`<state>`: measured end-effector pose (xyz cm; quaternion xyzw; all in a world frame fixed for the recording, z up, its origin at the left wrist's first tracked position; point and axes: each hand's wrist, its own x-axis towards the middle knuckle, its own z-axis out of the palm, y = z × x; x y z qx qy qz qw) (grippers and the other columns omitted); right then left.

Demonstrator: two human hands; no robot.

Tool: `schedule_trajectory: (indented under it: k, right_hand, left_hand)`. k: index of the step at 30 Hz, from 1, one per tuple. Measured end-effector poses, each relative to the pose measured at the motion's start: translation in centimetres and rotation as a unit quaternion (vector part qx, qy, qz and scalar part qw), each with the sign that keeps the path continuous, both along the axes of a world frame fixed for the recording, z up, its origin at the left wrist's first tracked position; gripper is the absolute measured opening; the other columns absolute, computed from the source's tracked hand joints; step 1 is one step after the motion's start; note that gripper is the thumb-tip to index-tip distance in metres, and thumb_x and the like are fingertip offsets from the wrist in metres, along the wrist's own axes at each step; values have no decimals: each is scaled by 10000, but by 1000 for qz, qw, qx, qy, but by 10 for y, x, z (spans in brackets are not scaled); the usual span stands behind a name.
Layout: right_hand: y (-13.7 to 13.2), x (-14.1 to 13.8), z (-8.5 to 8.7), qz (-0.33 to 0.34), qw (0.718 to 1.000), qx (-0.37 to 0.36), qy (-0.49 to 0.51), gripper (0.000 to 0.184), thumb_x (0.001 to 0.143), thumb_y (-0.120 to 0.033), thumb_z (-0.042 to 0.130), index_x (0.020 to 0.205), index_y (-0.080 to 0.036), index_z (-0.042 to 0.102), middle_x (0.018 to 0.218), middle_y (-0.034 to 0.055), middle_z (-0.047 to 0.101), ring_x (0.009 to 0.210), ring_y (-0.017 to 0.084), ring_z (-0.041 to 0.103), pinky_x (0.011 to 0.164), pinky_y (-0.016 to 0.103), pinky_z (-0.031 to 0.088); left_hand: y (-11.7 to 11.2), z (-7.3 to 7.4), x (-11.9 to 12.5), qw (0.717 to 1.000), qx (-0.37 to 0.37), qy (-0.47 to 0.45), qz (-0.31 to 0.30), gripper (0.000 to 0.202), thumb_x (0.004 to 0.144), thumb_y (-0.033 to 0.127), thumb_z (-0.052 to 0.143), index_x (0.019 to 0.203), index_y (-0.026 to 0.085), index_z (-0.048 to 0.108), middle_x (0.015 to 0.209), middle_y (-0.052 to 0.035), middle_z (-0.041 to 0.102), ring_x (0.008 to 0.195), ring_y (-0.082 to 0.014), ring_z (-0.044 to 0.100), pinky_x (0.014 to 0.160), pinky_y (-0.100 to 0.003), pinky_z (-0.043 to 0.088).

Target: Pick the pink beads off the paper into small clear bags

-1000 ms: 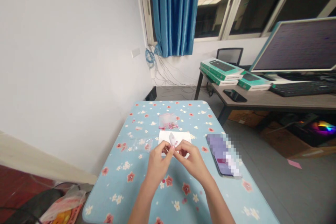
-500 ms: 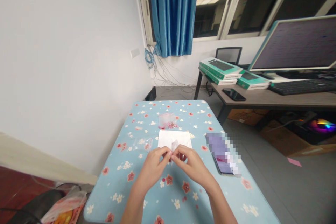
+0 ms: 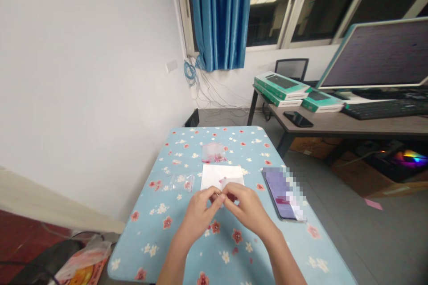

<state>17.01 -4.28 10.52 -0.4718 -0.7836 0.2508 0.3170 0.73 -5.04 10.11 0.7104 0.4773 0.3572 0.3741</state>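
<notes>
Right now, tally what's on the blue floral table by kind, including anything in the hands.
Small clear bags: 3 (beaded bag, flat bag, pinched bag between left hand and right hand)
White paper sheet: 1
Phone: 1
Total: 5

The bench [image 3: 157, 231] wore a matt flowered cloth; the sheet [image 3: 214, 174] looked plain matt paper, the small bag [image 3: 213, 152] clear glossy plastic, the curtain [image 3: 220, 13] sheeny fabric
</notes>
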Motion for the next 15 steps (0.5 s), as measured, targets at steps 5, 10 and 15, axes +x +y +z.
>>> schedule_trajectory:
  k: [5, 10, 15]
  right_hand:
    - [-7, -4, 5, 31, 999, -5, 5, 238, 895, -239, 436, 697, -204, 563, 679, -1, 575, 638, 132, 498, 598, 236, 345]
    - [-9, -3, 8, 45, 999, -12, 17, 236, 896, -249, 437, 696, -204, 554, 680, 1, 579, 643, 135, 505, 603, 240, 352]
    - [-10, -6, 1, 24, 1000, 7, 5, 219, 861, -216, 462, 652, -200, 526, 640, -9, 562, 604, 124, 493, 575, 234, 325]
  left_hand:
    - [-1, -1, 3, 1000, -16, -14, -5, 387, 930, 387, 336, 639, 183, 488, 606, 18, 479, 598, -126, 456, 589, -226, 341]
    - [0, -4, -3, 999, -24, -41, -7, 371, 914, 381, 374, 624, 177, 482, 611, 18, 475, 610, -124, 446, 586, -221, 341]
    - [-1, -3, -4, 999, -36, -11, -26, 336, 903, 365, 374, 634, 183, 455, 614, 20, 467, 606, -126, 429, 578, -224, 322]
